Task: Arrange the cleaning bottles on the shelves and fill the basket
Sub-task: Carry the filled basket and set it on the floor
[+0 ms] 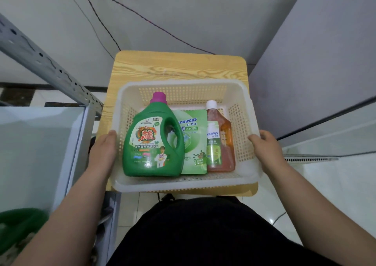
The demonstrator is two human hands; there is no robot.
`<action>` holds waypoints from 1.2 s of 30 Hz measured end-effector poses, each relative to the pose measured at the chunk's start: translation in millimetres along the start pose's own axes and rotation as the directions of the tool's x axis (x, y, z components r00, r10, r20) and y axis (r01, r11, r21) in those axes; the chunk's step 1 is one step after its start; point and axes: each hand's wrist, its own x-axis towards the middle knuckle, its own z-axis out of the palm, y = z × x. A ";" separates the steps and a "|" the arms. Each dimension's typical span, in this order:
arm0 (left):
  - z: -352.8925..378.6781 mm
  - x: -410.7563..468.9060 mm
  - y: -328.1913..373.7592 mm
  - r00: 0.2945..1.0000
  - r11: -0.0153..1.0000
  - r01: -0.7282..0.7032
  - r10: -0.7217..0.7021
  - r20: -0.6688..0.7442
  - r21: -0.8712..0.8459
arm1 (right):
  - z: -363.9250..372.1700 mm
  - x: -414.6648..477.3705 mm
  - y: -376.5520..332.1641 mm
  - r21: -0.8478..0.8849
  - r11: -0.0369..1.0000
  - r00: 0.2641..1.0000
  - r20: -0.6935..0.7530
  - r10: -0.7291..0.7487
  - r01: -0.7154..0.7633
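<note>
A: First entry?

B: Basket (183,186), white, perforated walls. It sits on or just over the table (179,66), and contact cannot be told. The near rim overhangs the table's near edge.

A: Contents?

B: Three items, all lying flat, caps toward the basket's far wall.
- Jug (150,143): green, purple cap, on the basket's left side.
- Pouch (193,141): green, in the middle of the basket, its left edge tucked under the jug.
- Bottle (226,143): amber, white cap, on the basket's right side, touching the pouch.

A: Hands?

B: Left hand (102,149) grips the basket's left rim, thumb on top, fingers hidden beneath. Right hand (266,145) grips the right rim the same way. Both sit toward the basket's near half.

A: Step in hand?

B: Judged to be handling the filled basket; whether it is being lifted or set down cannot be told.

A: Handling note?

B: The jug looks the heaviest, so the basket's left side probably bears more.
- Hold the rim level and move both hands together, or the flat items may slide.
- The thin walls may flex, so support under the rim suits better than squeezing inward.

A: Surroundings?

B: Shelf (40,143) left of the basket, post (50,66) beyond it. Any swing to the left should pass clear of both.
</note>
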 end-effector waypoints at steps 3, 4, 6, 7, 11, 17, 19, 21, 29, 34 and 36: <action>2.6 -27.8 -6.2 0.997 0.997 0.057 -0.059 -0.058 -0.043 | -12.2 8.7 -8.3 -0.045 0.996 0.995 0.061 -0.073 0.076; 4.4 -39.3 -10.0 0.991 0.991 0.098 -0.105 -0.082 -0.091 | -15.6 12.8 -10.7 -0.055 0.993 0.992 0.081 -0.102 0.107; 10.5 -64.5 -19.8 0.968 0.968 0.169 -0.198 -0.154 -0.184 | -21.9 23.4 -14.9 -0.036 0.984 0.976 0.139 -0.170 0.176; 14.0 -79.0 -24.4 0.956 0.960 0.177 -0.220 -0.194 -0.217 | -24.3 28.2 -18.0 -0.024 0.977 0.965 0.167 -0.203 0.210; 29.6 -144.4 -33.4 0.920 0.964 0.191 -0.242 -0.310 -0.186 | -32.0 41.3 -30.9 -0.050 0.944 0.918 0.253 -0.305 0.327; 56.5 -251.1 -54.9 0.781 0.846 0.285 -0.478 -0.403 -0.451 | -30.3 46.3 -46.2 -0.034 0.914 0.851 0.381 -0.361 0.403; 63.4 -284.1 -66.6 0.745 0.814 0.272 -0.516 -0.422 -0.514 | -24.4 37.1 -47.4 -0.052 0.892 0.816 0.430 -0.385 0.448; 67.2 -314.1 -76.1 0.678 0.749 0.319 -0.608 -0.413 -0.580 | -17.1 23.9 -47.2 -0.071 0.869 0.787 0.466 -0.404 0.489; 83.3 -424.9 -119.1 0.613 0.883 0.402 -0.456 -0.646 -0.241 | 33.9 -48.4 -46.5 -0.112 0.768 0.626 0.658 -0.418 0.631; 93.0 -477.5 -167.5 0.516 0.802 0.521 -0.569 -0.640 -0.293 | 67.7 -107.9 -45.8 -0.141 0.701 0.538 0.749 -0.386 0.699; 99.3 -498.8 -183.8 0.443 0.755 0.528 -0.636 -0.632 -0.390 | 84.9 -134.2 -41.6 -0.140 0.668 0.486 0.793 -0.366 0.731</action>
